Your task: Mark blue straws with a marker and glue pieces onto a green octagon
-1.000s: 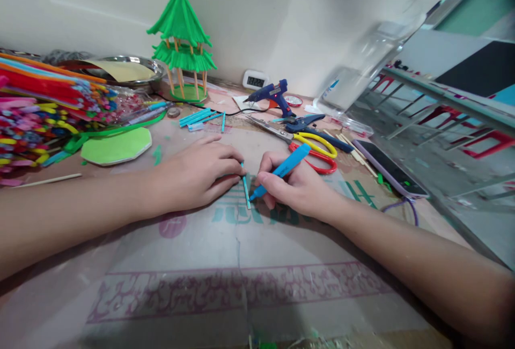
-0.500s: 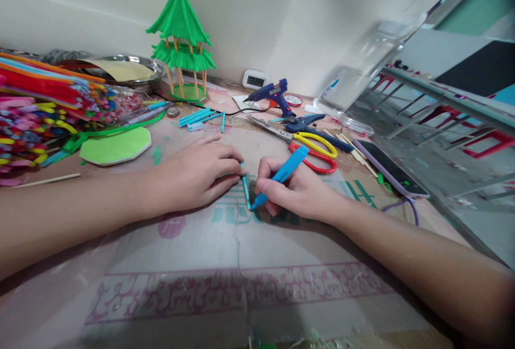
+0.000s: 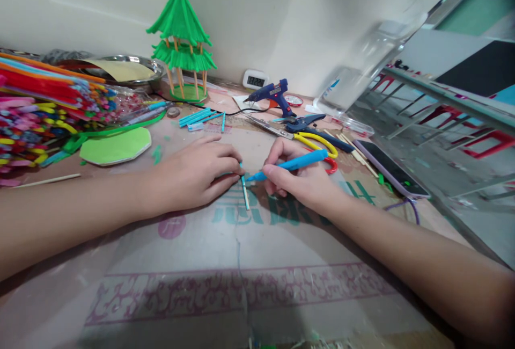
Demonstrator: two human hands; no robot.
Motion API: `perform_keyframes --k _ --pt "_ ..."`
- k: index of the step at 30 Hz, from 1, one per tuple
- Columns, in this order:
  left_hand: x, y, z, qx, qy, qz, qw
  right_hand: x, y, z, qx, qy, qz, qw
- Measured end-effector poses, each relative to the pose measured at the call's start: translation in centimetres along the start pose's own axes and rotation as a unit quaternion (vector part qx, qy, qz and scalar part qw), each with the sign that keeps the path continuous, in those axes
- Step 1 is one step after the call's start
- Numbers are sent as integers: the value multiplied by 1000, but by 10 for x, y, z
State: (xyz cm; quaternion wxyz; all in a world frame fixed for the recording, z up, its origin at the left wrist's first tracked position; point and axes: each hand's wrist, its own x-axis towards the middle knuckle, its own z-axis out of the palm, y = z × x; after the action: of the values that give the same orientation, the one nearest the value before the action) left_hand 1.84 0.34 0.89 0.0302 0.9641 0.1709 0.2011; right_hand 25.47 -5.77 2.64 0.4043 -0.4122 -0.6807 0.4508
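Observation:
Under the fingertips of my left hand (image 3: 209,169), a thin wooden stick (image 3: 245,194), partly coloured blue, is pinned to the plastic-covered table; its upper end is mostly hidden by the fingers. My right hand (image 3: 295,177) grips a blue marker (image 3: 295,163) like a pen. The marker's tip meets the stick close to my left fingertips. Farther back lies a small group of blue sticks (image 3: 197,117), with one more blue stick (image 3: 223,122) beside them.
Behind stands a green-roofed model pavilion (image 3: 181,48). Pipe cleaners (image 3: 44,118) and a green octagonal board (image 3: 116,146) lie left. Scissors (image 3: 314,142), pliers (image 3: 303,122), a blue glue gun (image 3: 273,95), and a phone (image 3: 390,169) lie right. A digital clock (image 3: 255,79) stands by the wall.
My right hand has moved the marker tip from the stick's near end up toward my left fingers, and the marker now lies flatter. My left hand has stayed in place.

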Motion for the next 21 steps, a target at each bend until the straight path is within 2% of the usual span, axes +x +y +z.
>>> perform_keyframes --k 12,21 --pt "0 0 0 -7 15 8 1000 4 2 5 -32 21 47 998" --pt "-1 0 1 -11 9 -3 1000 0 -1 2 -29 -38 52 997"
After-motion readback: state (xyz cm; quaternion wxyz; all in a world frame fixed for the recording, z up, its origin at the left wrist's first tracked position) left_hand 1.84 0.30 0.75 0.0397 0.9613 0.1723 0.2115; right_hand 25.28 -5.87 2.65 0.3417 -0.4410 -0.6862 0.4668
